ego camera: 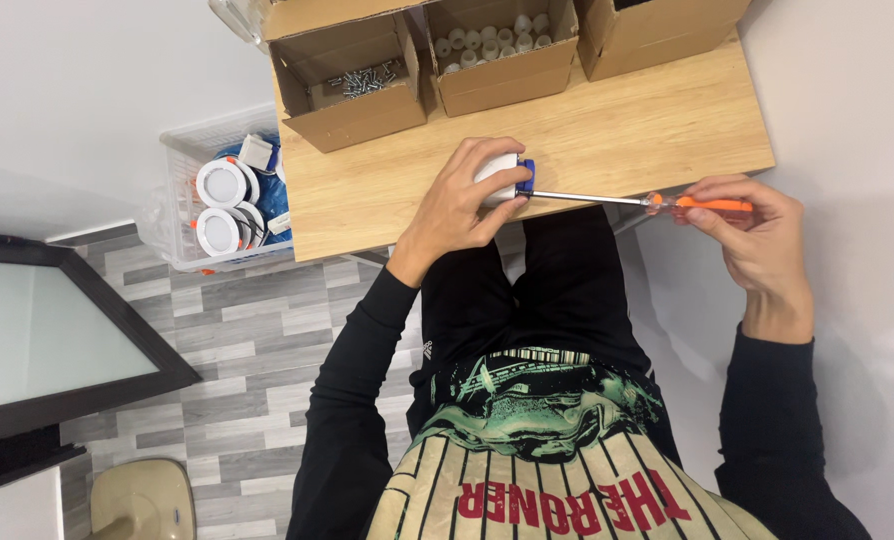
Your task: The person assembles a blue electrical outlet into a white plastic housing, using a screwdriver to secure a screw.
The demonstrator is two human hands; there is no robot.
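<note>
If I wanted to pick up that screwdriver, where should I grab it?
Probably by the orange handle, coming from the right end, as the right hand does. The handle is thick and easy to grip, while the metal shaft is thin and slippery. The shaft lies level with its tip at the blue part of the small white fitting held by the left hand.

Left hand [464,196] curled in a grip, right hand [757,235] likewise, arms apart
</note>
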